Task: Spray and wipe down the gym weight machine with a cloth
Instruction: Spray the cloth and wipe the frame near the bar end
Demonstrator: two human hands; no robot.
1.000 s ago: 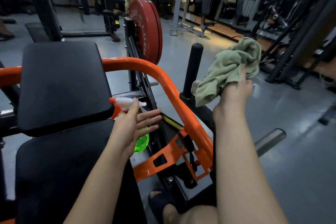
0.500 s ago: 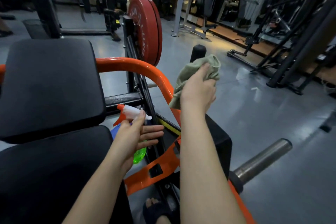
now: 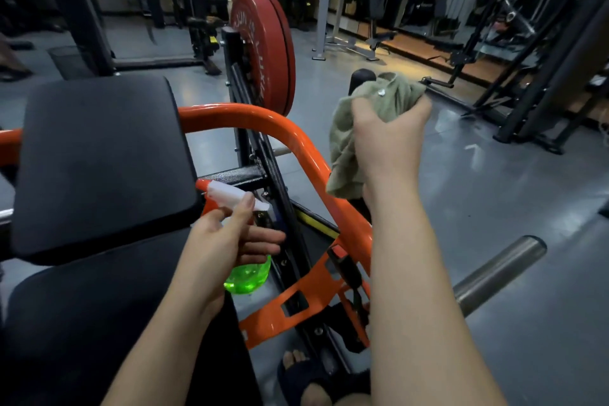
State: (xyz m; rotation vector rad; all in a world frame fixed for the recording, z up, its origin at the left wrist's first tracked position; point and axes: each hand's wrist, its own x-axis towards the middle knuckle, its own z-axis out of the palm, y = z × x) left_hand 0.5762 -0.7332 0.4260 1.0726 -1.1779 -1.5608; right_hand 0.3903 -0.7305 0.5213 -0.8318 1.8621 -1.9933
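While the right hand (image 3: pixel 389 142) bunches the cloth (image 3: pixel 349 128) over the top of the black handle (image 3: pixel 362 79) at 1 o'clock, I read this as the wiping step, with the handle as the part being cleaned. That hand grips the cloth firmly, fingers curled into the fabric, and a loose tail hangs down past the wrist beside the orange bar (image 3: pixel 280 128).

My left hand (image 3: pixel 227 247) sits close in at 11 o'clock, wide and relaxed, fingers straight and pointing toward 3 o'clock. Its thumb lies up against the white head of the bottle (image 3: pixel 248 275). The green body shows just below the fingers, low against the frame between the seat (image 3: pixel 82 323) and the orange bar. I cannot tell whether the palm bears on the bottle or only hovers in front of it, nor whether the bottle stands on the frame by itself.

The back pad (image 3: pixel 99 155) fills 10 o'clock, the red plate (image 3: pixel 263 53) stands at 12 o'clock beyond the bar, and a steel peg (image 3: pixel 497 270) sticks out at 3 o'clock.

By my judgement the job is partway done at most: I see no sign of wet on the pad, seat or bar. Next, I would twist and draw the cloth down the handle, wrapping it fully. Then the left hand has to close round the bottle neck, a finger on the trigger, and aim the nozzle at the bar or pad before the cloth follows. The hanging tail could snag on the bar bracket, so I would gather it first.
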